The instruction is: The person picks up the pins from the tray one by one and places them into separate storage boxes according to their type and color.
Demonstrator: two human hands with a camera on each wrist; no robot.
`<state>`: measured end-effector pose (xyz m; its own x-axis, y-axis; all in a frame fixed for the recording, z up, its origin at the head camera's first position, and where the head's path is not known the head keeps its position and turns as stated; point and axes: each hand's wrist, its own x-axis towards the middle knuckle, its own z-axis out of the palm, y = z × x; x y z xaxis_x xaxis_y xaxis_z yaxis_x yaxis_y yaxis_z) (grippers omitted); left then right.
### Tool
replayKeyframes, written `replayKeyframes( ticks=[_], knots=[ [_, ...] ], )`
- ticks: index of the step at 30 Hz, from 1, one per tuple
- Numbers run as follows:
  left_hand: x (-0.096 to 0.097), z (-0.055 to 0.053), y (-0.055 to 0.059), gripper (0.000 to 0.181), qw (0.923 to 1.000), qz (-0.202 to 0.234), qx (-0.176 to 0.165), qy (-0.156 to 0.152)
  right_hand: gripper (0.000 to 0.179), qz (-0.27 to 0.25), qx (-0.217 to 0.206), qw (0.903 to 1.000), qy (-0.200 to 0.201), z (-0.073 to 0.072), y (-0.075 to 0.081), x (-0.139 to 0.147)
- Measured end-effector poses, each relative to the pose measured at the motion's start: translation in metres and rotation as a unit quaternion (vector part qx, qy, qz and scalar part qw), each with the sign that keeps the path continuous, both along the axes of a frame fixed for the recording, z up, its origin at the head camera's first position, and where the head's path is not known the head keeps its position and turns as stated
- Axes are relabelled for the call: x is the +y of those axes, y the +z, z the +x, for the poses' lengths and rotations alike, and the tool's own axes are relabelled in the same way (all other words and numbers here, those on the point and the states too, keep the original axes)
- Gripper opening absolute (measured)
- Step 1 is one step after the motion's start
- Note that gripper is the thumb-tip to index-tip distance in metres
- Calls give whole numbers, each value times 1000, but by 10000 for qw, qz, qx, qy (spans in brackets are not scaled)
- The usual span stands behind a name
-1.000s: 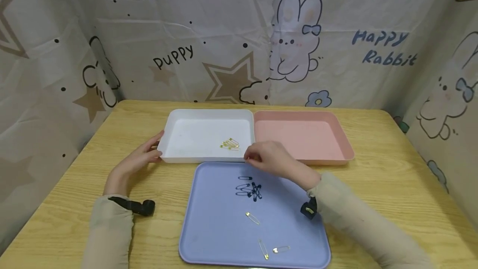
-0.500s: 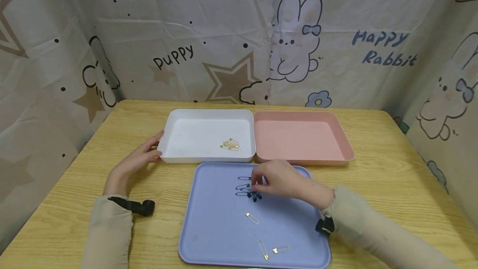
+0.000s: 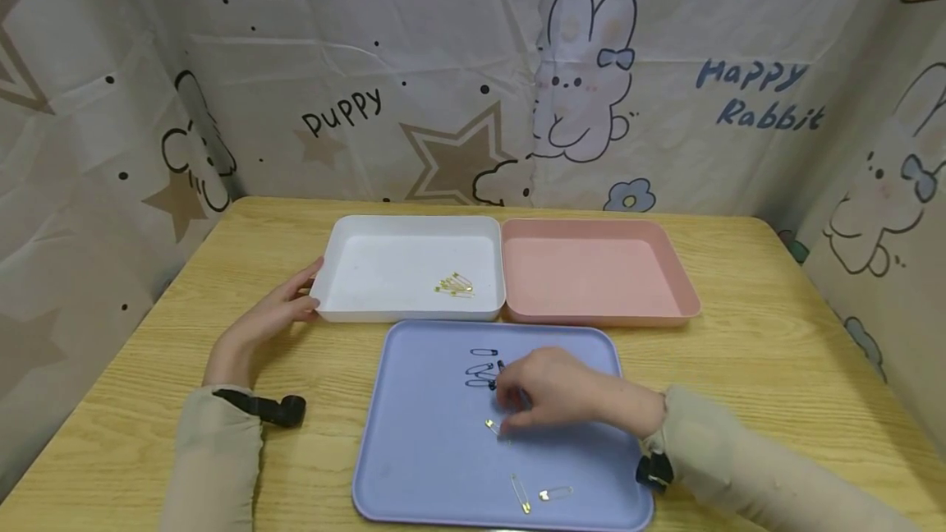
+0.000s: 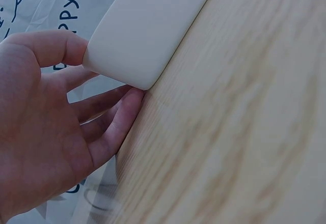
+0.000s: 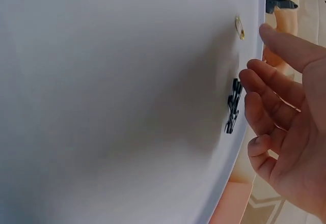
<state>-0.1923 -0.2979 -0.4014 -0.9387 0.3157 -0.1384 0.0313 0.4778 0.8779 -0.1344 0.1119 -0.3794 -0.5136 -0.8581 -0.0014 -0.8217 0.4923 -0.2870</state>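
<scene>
In the head view my left hand point(image 3: 269, 318) holds the left end of the white tray point(image 3: 377, 269), thumb and fingers at its near corner. Several gold safety pins point(image 3: 454, 286) lie in that tray. My right hand point(image 3: 554, 388) hovers over the blue tray point(image 3: 421, 450), thumb apart from the fingers, nothing held in the right wrist view. Below its thumb lies one gold safety pin point(image 3: 491, 425), partly hidden. Several black safety pins point(image 3: 479, 370) lie beside the fingertips, some covered by the hand. Nearer the front are two more gold pins, one upright-lying pin point(image 3: 521, 494) and one sideways pin point(image 3: 556, 493).
A pink tray point(image 3: 599, 269) stands against the white tray's right side, behind the blue one. All three trays stand on a wooden table point(image 3: 310, 466). A printed curtain point(image 3: 458, 39) hangs behind and at the sides.
My right hand has moved from the white tray's near right corner back over the blue tray, past the black pins to the gold pin, its thumb spreading from the fingers. The left hand stays put.
</scene>
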Motion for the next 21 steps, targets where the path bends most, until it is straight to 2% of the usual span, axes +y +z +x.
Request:
replayKeyframes(
  ticks=[7,13,21],
  knots=[
    [-2,-1,-1,67,10000,34,-20,7,29,426,-20,9991,-13,5,-1,-4],
    [-2,0,0,67,10000,1,10,-33,19,539,-36,9985,-24,5,-2,-7],
    [-2,0,0,66,10000,-24,16,-35,9,565,-445,9973,-119,3,0,-8]
  ],
)
